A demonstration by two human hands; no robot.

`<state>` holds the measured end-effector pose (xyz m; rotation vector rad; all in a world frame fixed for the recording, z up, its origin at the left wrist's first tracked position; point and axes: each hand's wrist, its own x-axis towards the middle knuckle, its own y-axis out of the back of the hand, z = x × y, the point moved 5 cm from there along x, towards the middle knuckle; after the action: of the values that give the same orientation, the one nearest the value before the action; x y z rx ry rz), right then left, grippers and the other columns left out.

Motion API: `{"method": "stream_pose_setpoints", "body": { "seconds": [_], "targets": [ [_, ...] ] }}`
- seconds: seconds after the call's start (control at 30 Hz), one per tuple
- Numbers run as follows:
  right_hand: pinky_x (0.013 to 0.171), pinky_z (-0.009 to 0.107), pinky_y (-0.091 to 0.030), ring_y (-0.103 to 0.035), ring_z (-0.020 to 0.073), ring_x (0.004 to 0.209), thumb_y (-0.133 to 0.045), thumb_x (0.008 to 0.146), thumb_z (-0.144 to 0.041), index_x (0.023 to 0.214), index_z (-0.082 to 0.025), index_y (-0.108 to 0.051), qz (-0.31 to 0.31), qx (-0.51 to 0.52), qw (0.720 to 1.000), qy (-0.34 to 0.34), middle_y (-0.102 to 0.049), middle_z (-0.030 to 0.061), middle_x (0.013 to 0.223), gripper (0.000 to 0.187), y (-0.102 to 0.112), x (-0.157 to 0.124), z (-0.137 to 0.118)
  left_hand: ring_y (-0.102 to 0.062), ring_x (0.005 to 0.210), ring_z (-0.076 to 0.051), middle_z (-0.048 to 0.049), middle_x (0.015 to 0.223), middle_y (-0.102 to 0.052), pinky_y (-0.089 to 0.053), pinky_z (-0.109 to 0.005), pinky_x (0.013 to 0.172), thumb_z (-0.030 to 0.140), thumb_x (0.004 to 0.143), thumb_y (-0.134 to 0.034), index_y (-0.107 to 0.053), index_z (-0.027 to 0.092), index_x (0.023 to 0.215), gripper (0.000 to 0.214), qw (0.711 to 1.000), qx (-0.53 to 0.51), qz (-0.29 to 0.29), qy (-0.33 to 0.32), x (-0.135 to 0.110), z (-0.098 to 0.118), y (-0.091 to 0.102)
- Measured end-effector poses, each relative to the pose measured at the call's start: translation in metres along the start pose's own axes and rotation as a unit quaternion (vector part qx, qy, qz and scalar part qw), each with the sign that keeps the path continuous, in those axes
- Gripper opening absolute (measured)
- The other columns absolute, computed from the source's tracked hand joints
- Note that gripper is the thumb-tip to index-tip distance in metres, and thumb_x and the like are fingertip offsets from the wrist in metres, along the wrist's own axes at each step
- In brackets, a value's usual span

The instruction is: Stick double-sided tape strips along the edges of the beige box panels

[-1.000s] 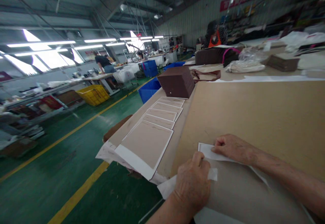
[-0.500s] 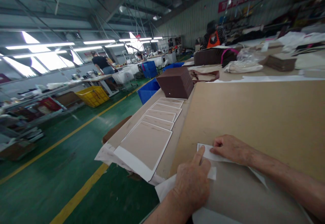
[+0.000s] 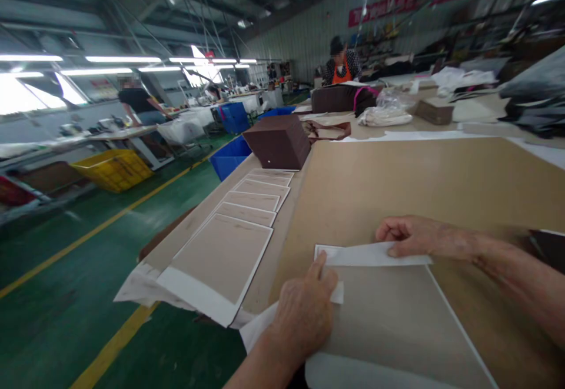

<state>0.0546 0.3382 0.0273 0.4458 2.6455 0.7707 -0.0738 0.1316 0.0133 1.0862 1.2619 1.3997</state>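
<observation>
A grey-beige sheet point(image 3: 388, 312) with white edges lies before me at the near edge of the table. Along its far edge runs a white strip point(image 3: 362, 255). My left hand point(image 3: 304, 312) presses the strip's left corner with an outstretched index finger, its other fingers bent. Beside those bent fingers, a small white piece point(image 3: 338, 293) rests on the sheet. My right hand point(image 3: 410, 237) is closed at the strip's right part, its thumb on the strip and its fingers curled beyond the far edge.
Several similar white-edged sheets point(image 3: 220, 253) overlap in a row on the left. Behind them stands a dark brown stack point(image 3: 278, 142). A large tan board point(image 3: 397, 183) covers the table. Blue point(image 3: 229, 156) and yellow bins point(image 3: 112, 168) stand on the floor. A co-worker point(image 3: 342, 65) is across the table.
My right hand has moved right along the strip, which now lies straighter across the sheet's far edge. My left finger stays at the left corner. The view has swung to the right.
</observation>
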Motion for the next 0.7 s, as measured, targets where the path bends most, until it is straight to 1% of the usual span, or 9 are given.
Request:
{"method": "stream_pose_setpoints", "body": {
  "seconds": [0.07, 0.1, 0.17, 0.23, 0.3, 0.37, 0.47, 0.57, 0.7],
  "targets": [
    [0.056, 0.023, -0.04, -0.054, 0.0129, 0.065, -0.064, 0.066, -0.047, 0.094, -0.019, -0.056, 0.031, 0.017, 0.999, -0.019, -0.061, -0.0003, 0.077, 0.04, 0.01, -0.014, 0.022, -0.068, 0.098, -0.028, -0.0085, 0.155, -0.03, -0.057, -0.049, 0.079, 0.013, 0.078, -0.041, -0.051, 0.022, 0.107, 0.032, 1.0, 0.005, -0.003, 0.0, 0.001, 0.0, 0.0],
    [0.055, 0.023, -0.039, -0.054, 0.0127, 0.064, -0.062, 0.068, -0.048, 0.094, -0.019, -0.055, 0.052, 0.02, 0.998, -0.029, -0.06, -0.0008, 0.075, 0.039, 0.012, -0.02, 0.033, -0.068, 0.097, -0.028, -0.0085, 0.155, -0.03, -0.057, -0.049, 0.078, 0.013, 0.078, -0.04, -0.051, 0.022, 0.108, 0.032, 1.0, 0.007, -0.006, 0.0, 0.001, 0.001, 0.0],
    [0.054, 0.024, -0.038, -0.051, 0.0127, 0.061, -0.06, 0.071, -0.047, 0.094, -0.019, -0.054, 0.098, 0.015, 0.994, -0.048, -0.058, -0.0011, 0.073, 0.037, 0.01, -0.028, 0.052, -0.068, 0.098, -0.029, -0.0086, 0.156, -0.029, -0.057, -0.049, 0.078, 0.012, 0.077, -0.04, -0.052, 0.021, 0.107, 0.034, 1.0, 0.01, -0.014, 0.001, 0.001, 0.002, 0.001],
    [0.055, 0.025, -0.038, -0.051, 0.0132, 0.061, -0.06, 0.073, -0.044, 0.092, -0.019, -0.054, 0.143, 0.0, 0.988, -0.062, -0.058, -0.0004, 0.071, 0.032, 0.004, -0.034, 0.063, -0.067, 0.099, -0.029, -0.009, 0.156, -0.028, -0.057, -0.049, 0.079, 0.012, 0.076, -0.04, -0.052, 0.021, 0.107, 0.034, 1.0, 0.01, -0.025, 0.005, 0.002, 0.002, 0.002],
    [0.058, 0.026, -0.038, -0.052, 0.0141, 0.064, -0.06, 0.074, -0.041, 0.092, -0.019, -0.053, 0.174, -0.011, 0.983, -0.066, -0.06, 0.0, 0.072, 0.029, -0.002, -0.039, 0.066, -0.068, 0.099, -0.03, -0.0095, 0.156, -0.028, -0.057, -0.049, 0.079, 0.012, 0.076, -0.04, -0.053, 0.021, 0.105, 0.033, 0.999, 0.009, -0.032, 0.008, 0.002, 0.002, 0.003],
    [0.061, 0.027, -0.039, -0.053, 0.0148, 0.065, -0.058, 0.075, -0.04, 0.094, -0.02, -0.052, 0.198, -0.027, 0.978, -0.063, -0.06, -0.0006, 0.072, 0.028, -0.006, -0.042, 0.064, -0.068, 0.099, -0.03, -0.0097, 0.155, -0.028, -0.057, -0.05, 0.079, 0.011, 0.075, -0.04, -0.054, 0.021, 0.102, 0.032, 0.999, 0.009, -0.033, 0.012, 0.002, 0.002, 0.003],
    [0.061, 0.027, -0.04, -0.054, 0.0151, 0.065, -0.055, 0.075, -0.037, 0.093, -0.021, -0.051, 0.223, -0.051, 0.972, -0.059, -0.061, -0.0011, 0.071, 0.025, -0.008, -0.045, 0.058, -0.067, 0.1, -0.029, -0.0093, 0.155, -0.029, -0.057, -0.049, 0.079, 0.01, 0.073, -0.041, -0.055, 0.021, 0.1, 0.032, 0.999, 0.012, -0.027, 0.015, 0.003, 0.001, 0.002],
    [0.06, 0.027, -0.041, -0.055, 0.0153, 0.065, -0.055, 0.074, -0.036, 0.093, -0.021, -0.05, 0.231, -0.06, 0.969, -0.068, -0.062, -0.0009, 0.072, 0.024, -0.008, -0.045, 0.056, -0.066, 0.103, -0.029, -0.0081, 0.156, -0.026, -0.057, -0.047, 0.08, 0.009, 0.072, -0.041, -0.055, 0.021, 0.101, 0.034, 0.999, 0.014, -0.028, 0.019, 0.003, -0.001, 0.0],
    [0.061, 0.028, -0.042, -0.055, 0.016, 0.065, -0.054, 0.073, -0.034, 0.093, -0.021, -0.049, 0.233, -0.081, 0.966, -0.079, -0.062, -0.0012, 0.071, 0.025, -0.007, -0.044, 0.053, -0.067, 0.1, -0.028, -0.0081, 0.156, -0.026, -0.057, -0.047, 0.08, 0.009, 0.072, -0.04, -0.055, 0.021, 0.099, 0.033, 0.999, 0.015, -0.037, 0.019, 0.004, -0.001, -0.001]
  ]
}}
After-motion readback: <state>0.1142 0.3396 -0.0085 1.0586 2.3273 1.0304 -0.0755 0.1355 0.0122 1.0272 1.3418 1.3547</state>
